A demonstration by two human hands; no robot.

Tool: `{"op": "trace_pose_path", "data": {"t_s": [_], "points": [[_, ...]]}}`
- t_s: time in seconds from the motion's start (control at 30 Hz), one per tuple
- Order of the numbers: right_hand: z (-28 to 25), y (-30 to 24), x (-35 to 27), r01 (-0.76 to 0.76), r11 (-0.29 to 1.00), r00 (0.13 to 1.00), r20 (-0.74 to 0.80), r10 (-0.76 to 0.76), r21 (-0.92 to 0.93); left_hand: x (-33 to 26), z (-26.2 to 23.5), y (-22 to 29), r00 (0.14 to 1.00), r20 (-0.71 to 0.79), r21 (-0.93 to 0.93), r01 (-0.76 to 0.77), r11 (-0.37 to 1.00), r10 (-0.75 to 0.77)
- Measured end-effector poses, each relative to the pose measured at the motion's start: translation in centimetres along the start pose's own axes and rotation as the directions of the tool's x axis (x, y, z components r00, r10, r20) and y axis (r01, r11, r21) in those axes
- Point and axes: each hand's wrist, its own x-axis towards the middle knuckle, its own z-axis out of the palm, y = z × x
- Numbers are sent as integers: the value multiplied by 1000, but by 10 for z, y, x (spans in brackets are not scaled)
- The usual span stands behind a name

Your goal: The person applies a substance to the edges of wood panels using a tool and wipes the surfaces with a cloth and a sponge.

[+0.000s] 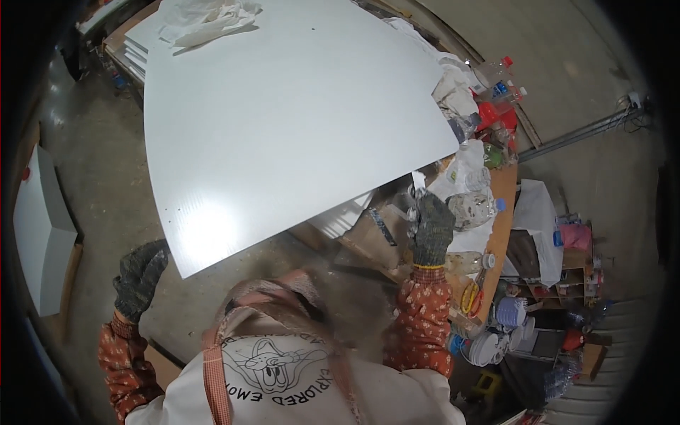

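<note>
White apron [304, 372] closest to me. White panel [297, 134] just beyond; left hand [139, 278] curled at its near-left edge, grip unclear. Right hand [433, 228] closed on small white piece [418, 180]. Probably edge work; next move needs the panel steadied.

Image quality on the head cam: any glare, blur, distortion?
Head view: bright glare toward the near-left corner of the white panel; fisheye bows its left edge and the frame's corners go black; pink cloth at lower centre looks soft, while left hand and right hand read fairly clear.
</note>
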Motion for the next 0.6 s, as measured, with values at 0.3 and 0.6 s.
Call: {"op": "trace_pose_path", "data": {"t_s": [0.3,0.6], "points": [[-18,-2,6,-557,718,829,317,460,417,-8,5,-45,957,-167,332,-173,927,238],[-25,4,10,-576,805,737,517,436,142,15,17,-35,898,-296,641,-67,765,327]]}}
